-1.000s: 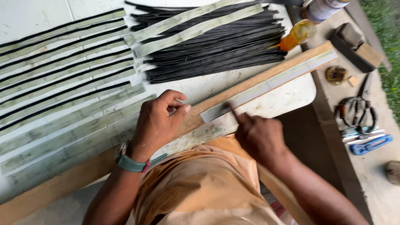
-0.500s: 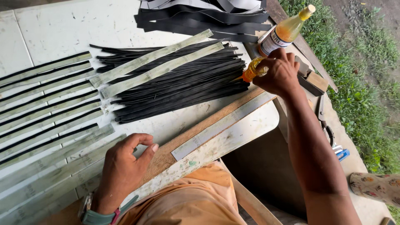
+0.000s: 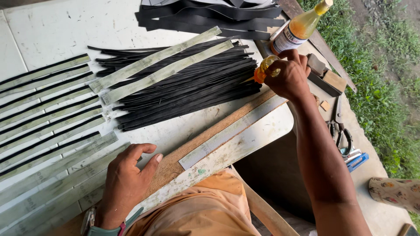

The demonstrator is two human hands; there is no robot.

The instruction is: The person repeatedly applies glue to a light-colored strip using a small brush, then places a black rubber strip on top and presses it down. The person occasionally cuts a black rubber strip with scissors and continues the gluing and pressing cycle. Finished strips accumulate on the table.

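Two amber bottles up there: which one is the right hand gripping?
The small bottle, tilted in the right hand; the big labelled bottle stands apart behind it.

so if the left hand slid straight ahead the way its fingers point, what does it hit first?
The left hand lies flat on the long brown wooden board, fingers pointing up and right. Straight on, it would likely first meet the pale grey strip lying along that board; height above the strip is hard to judge.

Outdoor craft workbench, cut strips (image 3: pixel 183 87), scissors (image 3: pixel 340 131), glue bottle (image 3: pixel 299 28) (grass (image 3: pixel 385 87) alongside)

Small bottle (image 3: pixel 265 69) mostly inside fist (image 3: pixel 290 78)
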